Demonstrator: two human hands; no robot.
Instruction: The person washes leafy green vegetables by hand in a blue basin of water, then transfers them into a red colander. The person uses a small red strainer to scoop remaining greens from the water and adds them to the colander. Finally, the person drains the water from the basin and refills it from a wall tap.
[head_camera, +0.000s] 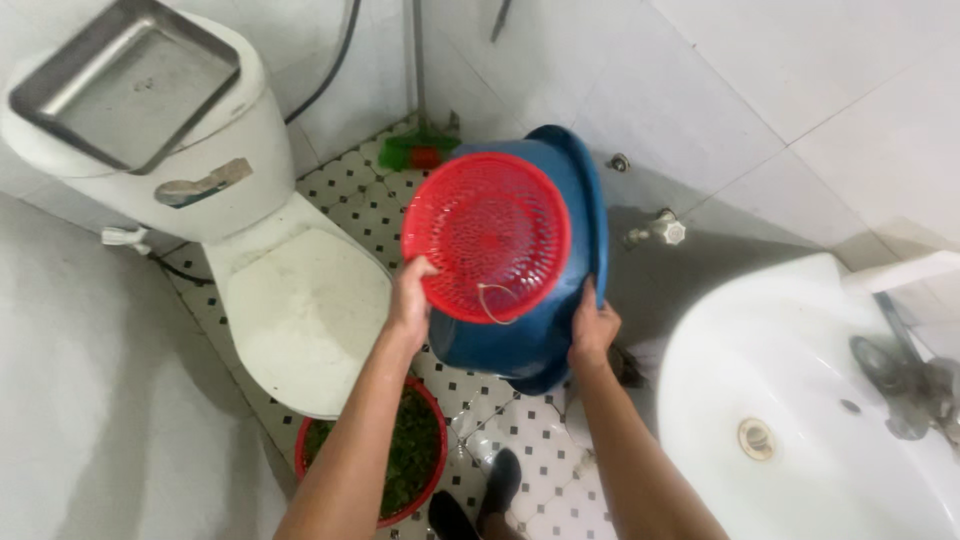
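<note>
A white ceramic toilet (300, 310) stands at the left and a white ceramic washbasin (800, 400) at the right. Between them, a round blue plastic tub (560, 300) is tipped on edge, gripped by the right hand (593, 330). The left hand (412, 300) clasps a round red plastic colander (485, 235) against it.

So I count two hands (412, 300), one red strainer (487, 235), one blue tub (560, 250), one red bowl of greens (400, 460), one toilet (300, 310), one sink (800, 400), one metal tray (125, 75), one wall tap (660, 230).
</note>
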